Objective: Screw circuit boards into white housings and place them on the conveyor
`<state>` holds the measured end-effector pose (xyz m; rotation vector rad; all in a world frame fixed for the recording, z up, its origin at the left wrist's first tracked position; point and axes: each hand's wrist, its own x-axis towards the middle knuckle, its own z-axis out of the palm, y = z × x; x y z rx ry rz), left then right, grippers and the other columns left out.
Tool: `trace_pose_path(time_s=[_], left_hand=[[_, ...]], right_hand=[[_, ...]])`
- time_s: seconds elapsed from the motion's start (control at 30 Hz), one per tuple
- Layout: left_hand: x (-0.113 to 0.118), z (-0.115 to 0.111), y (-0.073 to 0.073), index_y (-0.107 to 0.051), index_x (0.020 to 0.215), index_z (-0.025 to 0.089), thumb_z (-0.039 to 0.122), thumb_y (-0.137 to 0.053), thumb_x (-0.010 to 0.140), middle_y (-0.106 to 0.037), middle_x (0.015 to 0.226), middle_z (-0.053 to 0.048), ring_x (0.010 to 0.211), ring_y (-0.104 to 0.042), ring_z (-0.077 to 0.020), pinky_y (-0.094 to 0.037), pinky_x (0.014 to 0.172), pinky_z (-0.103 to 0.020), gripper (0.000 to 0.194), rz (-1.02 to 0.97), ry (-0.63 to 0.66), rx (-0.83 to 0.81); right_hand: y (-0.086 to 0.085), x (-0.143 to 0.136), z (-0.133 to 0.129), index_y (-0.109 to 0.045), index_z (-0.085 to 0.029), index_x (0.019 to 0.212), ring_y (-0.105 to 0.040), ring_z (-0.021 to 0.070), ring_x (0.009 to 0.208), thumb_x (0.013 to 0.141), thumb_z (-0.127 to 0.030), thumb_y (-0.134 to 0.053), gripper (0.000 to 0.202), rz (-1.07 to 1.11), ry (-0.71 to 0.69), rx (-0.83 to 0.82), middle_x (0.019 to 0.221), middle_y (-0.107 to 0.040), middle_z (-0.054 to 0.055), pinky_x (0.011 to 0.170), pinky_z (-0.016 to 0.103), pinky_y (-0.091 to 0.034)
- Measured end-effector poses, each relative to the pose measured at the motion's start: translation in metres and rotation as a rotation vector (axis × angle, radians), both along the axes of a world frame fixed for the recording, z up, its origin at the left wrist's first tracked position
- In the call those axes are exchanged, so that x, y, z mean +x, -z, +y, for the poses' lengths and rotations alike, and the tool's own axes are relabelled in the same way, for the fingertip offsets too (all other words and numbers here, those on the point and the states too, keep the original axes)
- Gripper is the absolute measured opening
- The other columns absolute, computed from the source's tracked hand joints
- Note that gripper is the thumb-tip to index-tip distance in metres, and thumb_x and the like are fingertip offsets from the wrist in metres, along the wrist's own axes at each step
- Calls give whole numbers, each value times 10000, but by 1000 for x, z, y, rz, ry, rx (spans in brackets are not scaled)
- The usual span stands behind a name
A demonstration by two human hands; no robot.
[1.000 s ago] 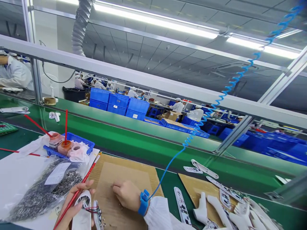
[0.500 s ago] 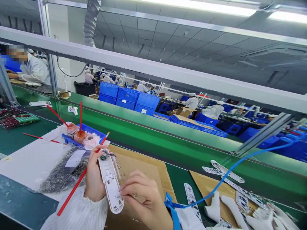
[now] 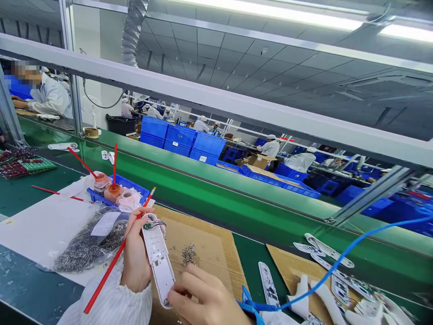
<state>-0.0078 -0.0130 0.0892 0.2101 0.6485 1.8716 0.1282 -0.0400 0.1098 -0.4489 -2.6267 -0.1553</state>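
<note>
right hand [image 3: 209, 298] now sits lower on the white casing [image 3: 164, 273], fingers together — left hand [image 3: 135, 259] clamps its side; likely light, stiff, best edge-held.

Bright strip lights [image 3: 270, 11] cross a grey panelled ceiling [image 3: 216, 49] above stacked blue crates [image 3: 181, 137].

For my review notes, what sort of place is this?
Probably a factory assembly workshop: a long green conveyor belt, stacked blue bins, and a bag of small metal parts beside the work.
</note>
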Motion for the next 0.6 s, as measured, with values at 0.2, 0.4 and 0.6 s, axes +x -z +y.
trace_pose_path(time_s=[0.2,0.4,0.6], left_hand=[[5,1,6,-493,776,215,185,-550,635,-497,602,36,451,-483,-110,-382,397,-211,155,-25,4,-38],[11,1,12,-500,748,213,185,-579,615,-500,625,38,463,-480,-111,-392,411,-219,157,-38,17,-56],[9,-1,10,-509,720,203,179,-584,606,-507,611,40,451,-483,-109,-401,409,-217,138,-50,9,-44]], right_hand=[[15,5,-9,-544,-160,622,-386,104,436,880,-169,-277,372,-29,155,108,519,-500,18,372,235,-249],[24,10,-4,-540,-160,598,-355,87,444,811,-182,-418,247,-67,126,-93,528,-480,-3,395,230,-235],[20,8,12,-550,-139,610,-407,42,490,524,-85,-658,149,265,275,-1167,545,-467,-51,456,156,-291]])
